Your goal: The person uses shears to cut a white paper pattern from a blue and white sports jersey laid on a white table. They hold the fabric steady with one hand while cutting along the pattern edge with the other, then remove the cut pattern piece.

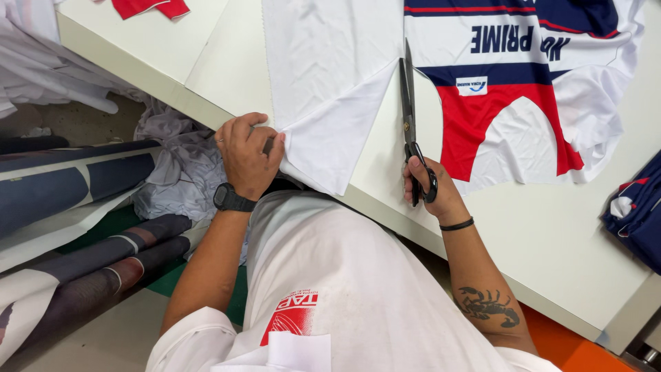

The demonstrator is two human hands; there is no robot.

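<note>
My left hand (246, 153) grips the lower left edge of a plain white fabric piece (323, 89) that hangs over the near edge of the white table (537, 234). A black watch sits on that wrist. My right hand (430, 189) holds the black handles of long tailor's scissors (408, 103). The blades look closed and lie along the fabric's right edge, pointing away from me. Right of the scissors lies a printed jersey panel (509, 103) in white, navy and red.
Fabric rolls (82, 255) in dark blue and brown lie on the floor at left, beside a heap of grey-white cloth (175, 162). A red scrap (148, 7) sits at the table's far left. Folded navy garments (637, 207) rest at the right edge.
</note>
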